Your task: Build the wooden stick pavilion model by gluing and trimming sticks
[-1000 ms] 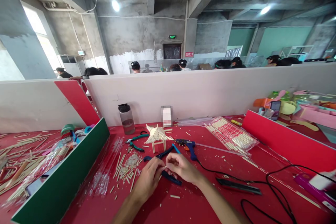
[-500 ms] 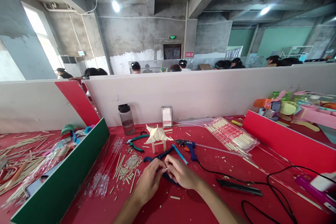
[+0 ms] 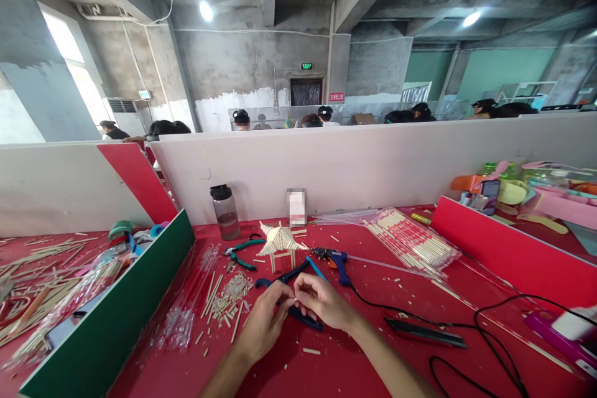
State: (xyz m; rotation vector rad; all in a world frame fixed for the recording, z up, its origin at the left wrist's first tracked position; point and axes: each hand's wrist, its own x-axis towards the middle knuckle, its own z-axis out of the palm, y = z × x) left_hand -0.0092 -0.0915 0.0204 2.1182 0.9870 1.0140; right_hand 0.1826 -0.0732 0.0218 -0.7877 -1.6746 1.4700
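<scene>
My left hand [image 3: 270, 314] and my right hand [image 3: 324, 303] meet fingertip to fingertip over the red table. Both are closed in a pinch around a tiny pale piece [image 3: 295, 300], mostly covered by the fingers; it looks like a bit of wooden stick. Beneath them lies a dark blue-handled tool [image 3: 305, 318], partly hidden by my hands. Just beyond stands a small pavilion model [image 3: 280, 241] built of wooden sticks, with a pointed roof on thin legs. A blue stick-like object [image 3: 317, 268] lies beside my right hand.
A blue hot glue gun [image 3: 338, 264] trails a black cord rightward. Green-handled pliers [image 3: 242, 255], a water bottle [image 3: 224, 214] and a pile of stick offcuts [image 3: 233, 292] lie left. Bagged sticks [image 3: 415, 239] and a black cutter-like tool [image 3: 425, 332] are right. Green [image 3: 121, 311] and red dividers [image 3: 508, 249] flank the space.
My right hand has shifted very slightly, now covering more of the blue stick-like object. My left hand stays nearly still, and the fingertips remain together.
</scene>
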